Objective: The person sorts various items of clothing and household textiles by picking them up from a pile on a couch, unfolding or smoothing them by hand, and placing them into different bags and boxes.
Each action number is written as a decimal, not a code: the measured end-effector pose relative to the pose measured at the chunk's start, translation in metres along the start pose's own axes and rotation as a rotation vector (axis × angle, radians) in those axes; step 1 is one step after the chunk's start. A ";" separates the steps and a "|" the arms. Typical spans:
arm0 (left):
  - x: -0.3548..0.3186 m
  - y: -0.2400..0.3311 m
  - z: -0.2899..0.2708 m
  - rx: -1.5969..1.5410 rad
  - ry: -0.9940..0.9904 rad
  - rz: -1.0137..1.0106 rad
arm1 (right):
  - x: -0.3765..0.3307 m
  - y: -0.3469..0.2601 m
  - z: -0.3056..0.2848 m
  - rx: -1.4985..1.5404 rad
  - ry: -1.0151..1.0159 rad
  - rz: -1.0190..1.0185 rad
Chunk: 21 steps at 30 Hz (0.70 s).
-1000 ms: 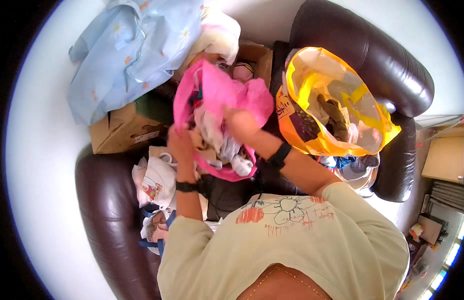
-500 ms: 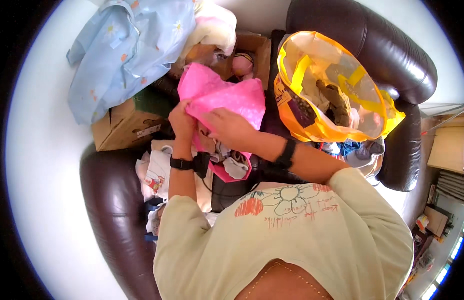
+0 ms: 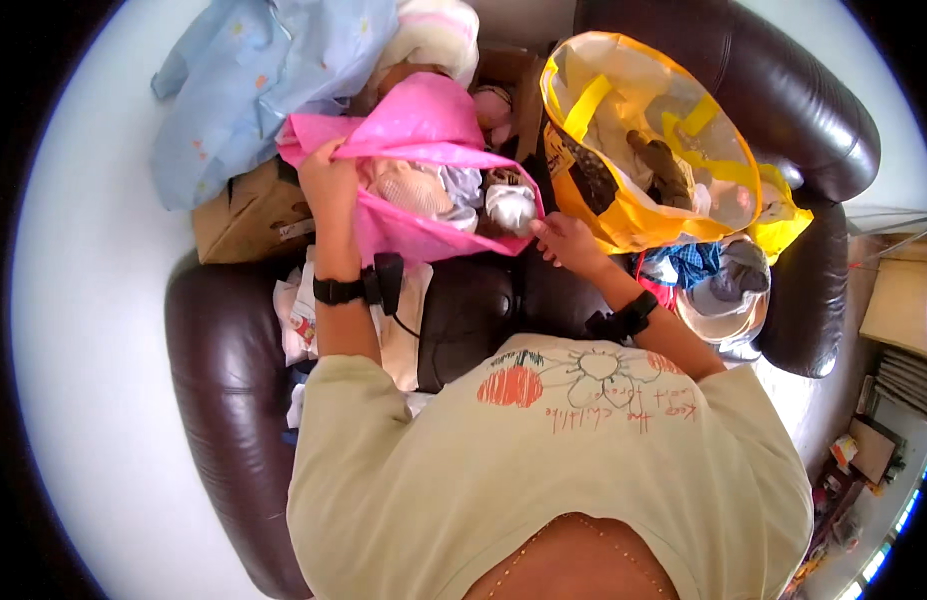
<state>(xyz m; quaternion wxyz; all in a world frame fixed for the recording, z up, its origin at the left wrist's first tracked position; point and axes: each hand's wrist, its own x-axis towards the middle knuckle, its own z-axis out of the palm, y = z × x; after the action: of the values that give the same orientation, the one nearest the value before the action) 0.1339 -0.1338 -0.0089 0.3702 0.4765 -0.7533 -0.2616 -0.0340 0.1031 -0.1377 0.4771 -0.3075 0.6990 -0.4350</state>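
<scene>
A pink bag (image 3: 434, 115) is stretched wide between my two hands. My left hand (image 3: 329, 190) is closed around its left edge. At the bag's right corner, my right hand (image 3: 569, 242) pinches the rim. Through the mouth I see folded clothing: a beige striped piece (image 3: 412, 188), and a white bundle (image 3: 511, 208) close to the right corner. Greyish cloth lies between them. How deep the contents go is hidden by the pink sides.
A yellow-orange bag (image 3: 634, 225) with clothes stands at right on the dark leather sofa (image 3: 229, 370). A light blue flowered bag (image 3: 269, 90) lies at upper left above a cardboard box (image 3: 246, 215). More clothes (image 3: 729, 285) are piled beside the right armrest.
My hands have moved apart, the right one out to the bag's right corner. The pink bag has spread from bunched up to wide open, showing the clothing inside.
</scene>
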 end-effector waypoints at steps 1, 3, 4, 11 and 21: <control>-0.007 -0.001 -0.002 -0.008 0.014 0.020 | 0.000 0.011 -0.001 -0.184 0.194 -0.157; -0.012 -0.018 -0.001 -0.115 0.039 -0.018 | 0.014 0.038 0.001 -0.380 0.443 -0.382; -0.019 -0.016 -0.002 -0.149 0.026 -0.061 | 0.008 0.033 0.001 -0.057 0.210 -0.232; -0.071 0.025 -0.007 -0.256 -0.120 -0.154 | -0.041 0.009 0.005 0.315 -0.139 0.053; -0.112 -0.024 0.007 0.071 -0.266 0.078 | -0.075 0.024 -0.043 -0.323 0.279 -0.338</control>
<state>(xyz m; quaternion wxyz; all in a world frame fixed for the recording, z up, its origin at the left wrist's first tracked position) 0.1713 -0.0411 -0.0661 0.2597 0.4208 -0.8225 -0.2811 -0.0478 0.1904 -0.1221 0.2415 -0.4292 0.7570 -0.4294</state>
